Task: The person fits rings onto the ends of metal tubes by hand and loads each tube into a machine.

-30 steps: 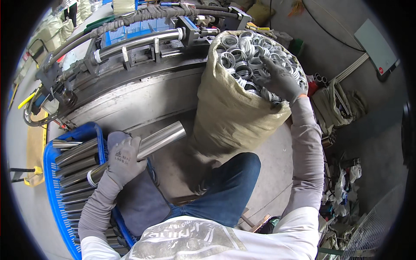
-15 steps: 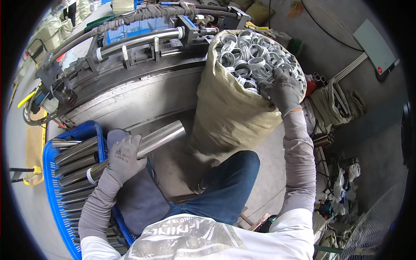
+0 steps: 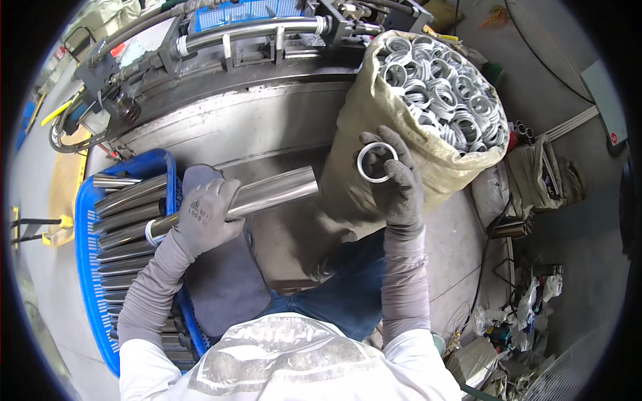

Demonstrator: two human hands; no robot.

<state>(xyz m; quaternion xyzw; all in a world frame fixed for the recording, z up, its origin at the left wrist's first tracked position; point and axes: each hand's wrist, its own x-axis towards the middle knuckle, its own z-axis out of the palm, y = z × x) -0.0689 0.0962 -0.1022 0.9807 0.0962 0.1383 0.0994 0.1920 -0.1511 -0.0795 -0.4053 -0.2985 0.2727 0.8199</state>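
Note:
My gloved left hand is wrapped round a shiny metal tube. The tube's bare end points up and right; its other end reaches back over the blue basket. Behind that hand, a white ring sits around the tube. In front of the sack, my gloved right hand pinches a single light-grey ring between thumb and fingers, its opening facing me. Ring and tube are apart. The woven sack is full of similar rings.
A blue plastic basket at my left holds several metal tubes. Across the far side runs a machine bench with another tube mounted on it. Folded sacks lie at the right, with plastic bags nearer me.
My right hand has come out of the sack's rings toward me and left, now carrying one ring. My left hand keeps hold of the tube. The whole view has shifted slightly.

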